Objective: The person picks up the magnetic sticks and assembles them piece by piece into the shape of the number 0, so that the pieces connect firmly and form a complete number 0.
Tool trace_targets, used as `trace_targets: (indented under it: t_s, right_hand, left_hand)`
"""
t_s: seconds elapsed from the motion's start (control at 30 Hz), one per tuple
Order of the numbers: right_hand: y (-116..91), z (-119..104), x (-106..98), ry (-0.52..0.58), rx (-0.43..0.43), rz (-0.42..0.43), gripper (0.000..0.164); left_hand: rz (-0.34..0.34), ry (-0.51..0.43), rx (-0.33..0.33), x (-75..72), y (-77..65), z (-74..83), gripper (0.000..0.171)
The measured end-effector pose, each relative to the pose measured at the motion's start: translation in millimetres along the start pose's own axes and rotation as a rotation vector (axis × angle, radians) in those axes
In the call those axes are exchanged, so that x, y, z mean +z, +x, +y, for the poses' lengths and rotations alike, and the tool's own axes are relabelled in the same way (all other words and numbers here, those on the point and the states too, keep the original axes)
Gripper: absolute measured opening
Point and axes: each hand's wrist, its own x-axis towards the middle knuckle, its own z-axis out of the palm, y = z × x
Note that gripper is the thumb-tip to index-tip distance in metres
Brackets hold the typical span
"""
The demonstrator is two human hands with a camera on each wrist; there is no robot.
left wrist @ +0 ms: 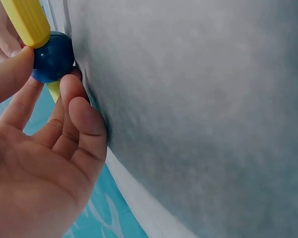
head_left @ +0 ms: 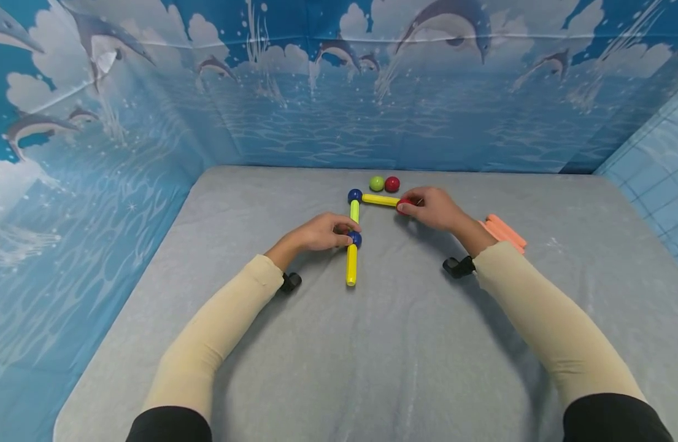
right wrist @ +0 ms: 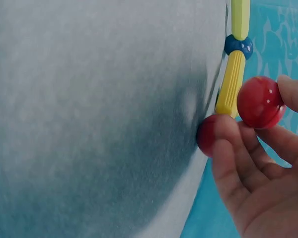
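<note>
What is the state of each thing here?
Left hand: gripping nearer blue ball
Right hand: pinching red ball
Farther yellow stick: touching farther blue ball
Green stick: between blue balls
Nearer yellow stick: one end free
Green ball: beside loose red ball
Orange sticks: lying together

Rod-and-ball assembly [head_left: 354,212] on grey cloth [head_left: 294,356]. Near blue ball [head_left: 356,238]: glossy, pinched by L hand [head_left: 322,232]. Near yellow rod [head_left: 351,265]: grooved, running from said ball twd. the person. Lime-green rod [head_left: 354,209]: runs opp. way, to far blue ball [head_left: 354,196] at corner. Far yellow rod [head_left: 380,200]: extends R from corner, approx. perp. Red ball [right wrist: 260,102]: glossy, pinched by R hand [head_left: 434,207] nr. rod's R end. Second red ball [right wrist: 205,136]: just beside, partly hidden by fingers; contact w/ rod unclear.
</note>
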Motion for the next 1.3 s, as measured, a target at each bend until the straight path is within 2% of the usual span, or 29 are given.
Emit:
trace_targets:
  t_s: [0.13,0.9,1.03,1.13,1.3]
  right_hand:
    - [0,-1,1,0.009,-0.001,-0.030,0.041]
    - [1,18,6,0.044,0.029,0.017,0.042]
    - [-9,10,6,0.070,-0.008,0.013,0.040]
    - [-24,-1,10,0.080,-0.064,-0.006,0.039]
    - [-57,-18,30,0.079,-0.151,-0.070,0.035]
  left_hand:
    - [-0.002,-0.007,0.000,-2.3,2.4,0.6,0.035]
    - [-0.014,-0.030,-0.005,-10.0,10.5,-1.5,0.037]
    - [-0.013,-0.022,-0.010,-11.1,10.9,-1.4,0.036]
    - [-0.012,-0.022,-0.015,-11.2,11.0,-0.8,0.036]
    - [-0.010,-0.021,-0.018,-10.7,12.0,-1.0,0.036]
